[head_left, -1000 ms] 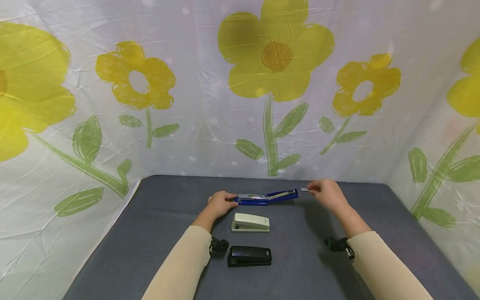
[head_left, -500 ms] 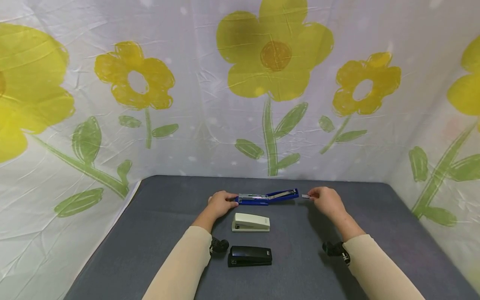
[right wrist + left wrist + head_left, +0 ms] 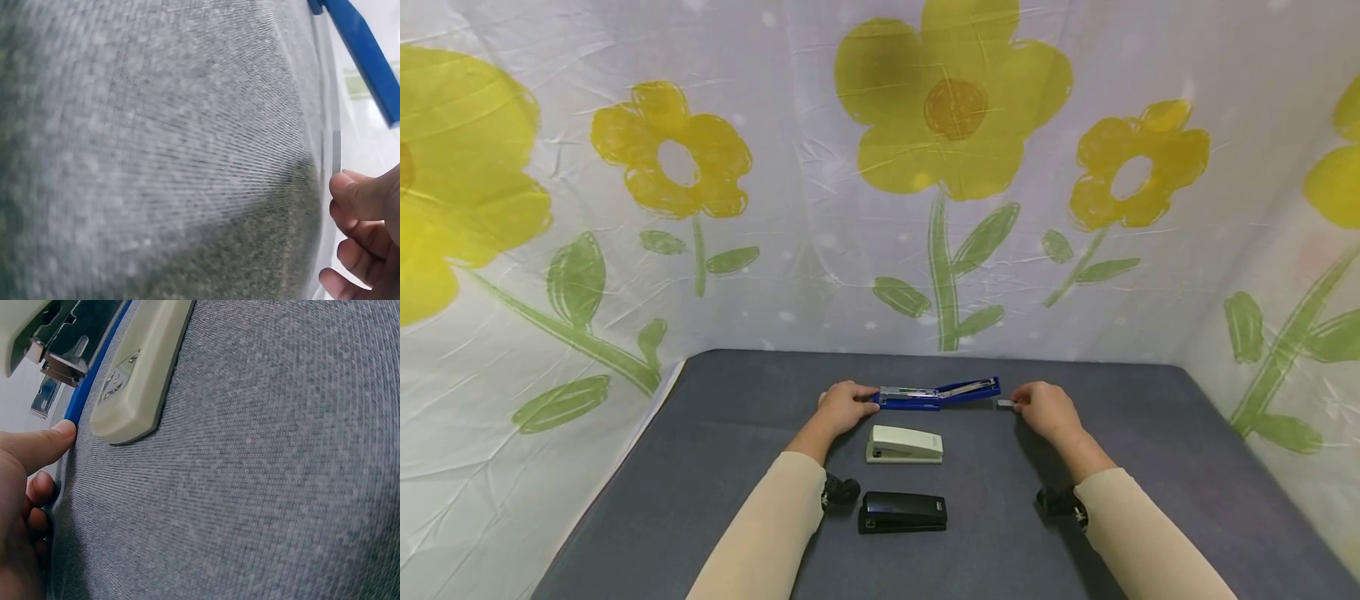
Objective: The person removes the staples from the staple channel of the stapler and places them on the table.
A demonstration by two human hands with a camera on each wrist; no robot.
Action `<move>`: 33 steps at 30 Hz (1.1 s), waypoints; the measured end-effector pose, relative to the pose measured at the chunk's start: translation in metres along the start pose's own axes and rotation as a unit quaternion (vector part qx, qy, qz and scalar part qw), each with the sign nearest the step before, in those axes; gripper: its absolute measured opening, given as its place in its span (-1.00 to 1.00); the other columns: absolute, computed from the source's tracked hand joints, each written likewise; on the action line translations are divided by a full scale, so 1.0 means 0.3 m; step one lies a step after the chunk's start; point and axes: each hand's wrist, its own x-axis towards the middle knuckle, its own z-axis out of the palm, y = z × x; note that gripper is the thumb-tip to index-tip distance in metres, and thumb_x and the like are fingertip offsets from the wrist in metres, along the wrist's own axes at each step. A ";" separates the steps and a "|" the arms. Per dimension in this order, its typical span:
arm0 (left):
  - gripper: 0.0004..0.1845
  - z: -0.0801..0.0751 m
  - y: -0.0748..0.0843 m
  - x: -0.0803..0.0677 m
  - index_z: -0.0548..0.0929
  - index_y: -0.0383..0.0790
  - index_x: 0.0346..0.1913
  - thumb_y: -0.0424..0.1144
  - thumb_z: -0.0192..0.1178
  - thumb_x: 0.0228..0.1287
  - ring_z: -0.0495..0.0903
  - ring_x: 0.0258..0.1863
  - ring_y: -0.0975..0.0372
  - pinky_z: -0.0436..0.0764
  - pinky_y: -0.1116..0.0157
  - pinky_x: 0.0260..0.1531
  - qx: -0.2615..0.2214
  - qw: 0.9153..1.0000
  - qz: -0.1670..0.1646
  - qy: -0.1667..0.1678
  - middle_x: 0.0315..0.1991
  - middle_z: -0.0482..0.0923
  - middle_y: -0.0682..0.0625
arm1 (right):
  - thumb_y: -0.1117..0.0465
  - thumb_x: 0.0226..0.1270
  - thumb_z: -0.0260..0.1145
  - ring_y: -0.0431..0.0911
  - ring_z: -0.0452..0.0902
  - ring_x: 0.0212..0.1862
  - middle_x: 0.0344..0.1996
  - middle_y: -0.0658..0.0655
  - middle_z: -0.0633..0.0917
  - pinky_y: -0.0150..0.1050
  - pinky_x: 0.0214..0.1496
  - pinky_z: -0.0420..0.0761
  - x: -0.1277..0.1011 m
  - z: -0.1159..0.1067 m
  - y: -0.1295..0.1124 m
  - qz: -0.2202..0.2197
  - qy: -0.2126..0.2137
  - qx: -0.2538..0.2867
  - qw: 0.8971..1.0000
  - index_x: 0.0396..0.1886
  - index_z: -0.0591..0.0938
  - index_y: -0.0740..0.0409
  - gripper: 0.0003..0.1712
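Observation:
A blue stapler (image 3: pixel 907 404) lies opened out flat near the table's far edge, its top half swung over to the right and tilted up. My left hand (image 3: pixel 844 406) grips its left end; in the left wrist view the thumb (image 3: pixel 59 434) presses on the blue base edge. Just right of the raised half, my right hand (image 3: pixel 1047 410) pinches a short grey strip of staples (image 3: pixel 336 150) between thumb and fingers, its free end pointing left. The strip is beneath the tip of the blue top half in the head view.
Nearer than the blue stapler sits a cream stapler (image 3: pixel 905 446), closed. A black stapler (image 3: pixel 902 512) lies closer still, between the forearms. Behind the grey table (image 3: pixel 745 475) hangs a white cloth (image 3: pixel 805 275) printed with yellow flowers.
My right hand has come down and to the left with the staple strip, closer to the blue stapler. The left hand and all three staplers have stayed put.

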 end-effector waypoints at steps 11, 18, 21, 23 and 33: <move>-0.58 -0.002 0.005 -0.001 0.69 -0.05 0.28 -0.11 0.34 0.42 0.38 -0.40 0.19 0.18 0.11 -0.17 -0.003 1.000 0.000 0.000 -0.40 0.45 0.04 | 0.30 0.44 0.36 0.28 0.62 0.04 -0.05 0.31 0.75 0.21 0.05 0.55 0.004 0.019 0.007 0.010 -0.004 0.002 1.000 0.03 0.76 0.29 -0.75; -0.58 0.004 -0.001 0.001 0.68 -0.03 0.30 -0.11 0.33 0.42 0.40 -0.37 0.18 0.19 0.09 -0.13 -0.002 1.000 -0.005 0.000 -0.38 0.46 0.05 | 0.25 0.41 0.41 0.25 0.63 0.00 -0.06 0.33 0.73 0.17 -0.01 0.58 0.006 0.011 0.015 -0.005 0.001 -0.004 1.000 0.06 0.75 0.27 -0.70; -0.58 0.004 -0.001 0.000 0.69 -0.03 0.29 -0.11 0.33 0.42 0.39 -0.38 0.18 0.19 0.09 -0.14 0.000 1.000 -0.004 0.001 -0.37 0.47 0.05 | 0.22 0.40 0.42 0.20 0.65 -0.07 -0.10 0.31 0.73 0.13 -0.07 0.59 0.008 0.006 0.017 -0.011 0.016 0.002 1.000 0.09 0.73 0.28 -0.66; -0.58 0.002 0.001 0.001 0.69 -0.04 0.29 -0.11 0.34 0.42 0.39 -0.38 0.18 0.19 0.09 -0.14 0.001 1.000 -0.003 0.002 -0.38 0.47 0.04 | 0.20 0.40 0.42 0.15 0.65 -0.15 -0.14 0.28 0.73 0.10 -0.13 0.60 0.008 -0.003 0.010 -0.015 0.025 0.010 1.000 0.12 0.72 0.29 -0.63; -0.59 0.002 0.005 0.001 0.70 -0.05 0.28 -0.11 0.34 0.41 0.40 -0.38 0.19 0.22 0.10 -0.14 0.007 1.000 -0.002 0.004 -0.37 0.48 0.05 | 0.05 0.49 0.34 0.01 0.60 -0.36 -0.27 0.18 0.73 -0.01 -0.32 0.55 0.011 -0.059 -0.050 -0.019 0.082 0.037 0.996 0.11 0.73 0.23 -0.61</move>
